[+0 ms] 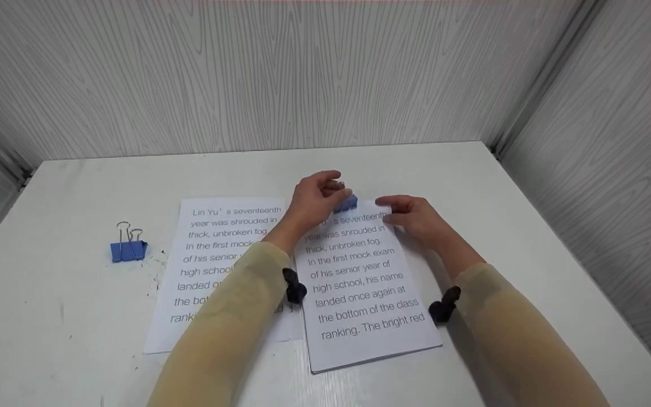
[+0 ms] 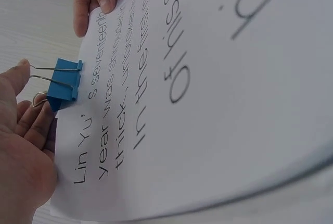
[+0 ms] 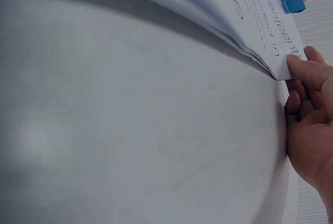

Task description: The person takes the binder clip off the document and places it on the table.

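My left hand is at the top edge of a stack of printed paper, with its thumb and fingers around the wire handles of a blue binder clip. The clip's blue body sits over the stack's top edge, and its handles point away from the text. With thumb on top and fingers beneath, my right hand pinches the stack's top right corner. In the right wrist view, that corner of the paper shows several layered sheet edges.
A second stack of printed paper lies to the left, partly covered by my left forearm. Farther left, another blue binder clip rests with its wire handles up. Dark specks dot the white table. A grey wood-grain panel stands behind.
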Demonstrator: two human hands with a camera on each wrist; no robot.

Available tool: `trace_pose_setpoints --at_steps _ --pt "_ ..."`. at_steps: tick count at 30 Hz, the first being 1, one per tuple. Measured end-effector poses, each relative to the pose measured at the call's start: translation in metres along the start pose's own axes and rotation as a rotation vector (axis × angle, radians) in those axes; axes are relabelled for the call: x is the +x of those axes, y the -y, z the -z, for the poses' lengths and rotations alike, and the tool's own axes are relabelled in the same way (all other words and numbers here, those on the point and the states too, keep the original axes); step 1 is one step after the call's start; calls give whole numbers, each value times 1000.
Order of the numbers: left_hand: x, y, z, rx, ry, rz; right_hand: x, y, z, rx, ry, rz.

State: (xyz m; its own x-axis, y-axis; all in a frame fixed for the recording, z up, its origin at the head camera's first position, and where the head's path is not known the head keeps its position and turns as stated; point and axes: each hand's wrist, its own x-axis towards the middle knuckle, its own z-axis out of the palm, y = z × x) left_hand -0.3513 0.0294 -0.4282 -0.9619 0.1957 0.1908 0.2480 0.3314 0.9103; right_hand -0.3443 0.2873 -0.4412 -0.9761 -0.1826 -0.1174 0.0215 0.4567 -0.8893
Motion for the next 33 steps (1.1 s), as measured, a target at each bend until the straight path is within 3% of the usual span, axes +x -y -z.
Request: trace_pose_setpoints --at_steps 11,21,27,33 --pt "0 -5 14 -39 -87 -38 6 -3 -2 -17 13 11" --pt "-8 -14 37 -105 -56 -53 11 -3 -1 -36 13 -7" --pt "-20 -17 60 -163 -3 -78 13 -4 2 -35 12 -2" --pt "-39 -16 102 -188 37 -117 16 -3 3 -38 12 0"
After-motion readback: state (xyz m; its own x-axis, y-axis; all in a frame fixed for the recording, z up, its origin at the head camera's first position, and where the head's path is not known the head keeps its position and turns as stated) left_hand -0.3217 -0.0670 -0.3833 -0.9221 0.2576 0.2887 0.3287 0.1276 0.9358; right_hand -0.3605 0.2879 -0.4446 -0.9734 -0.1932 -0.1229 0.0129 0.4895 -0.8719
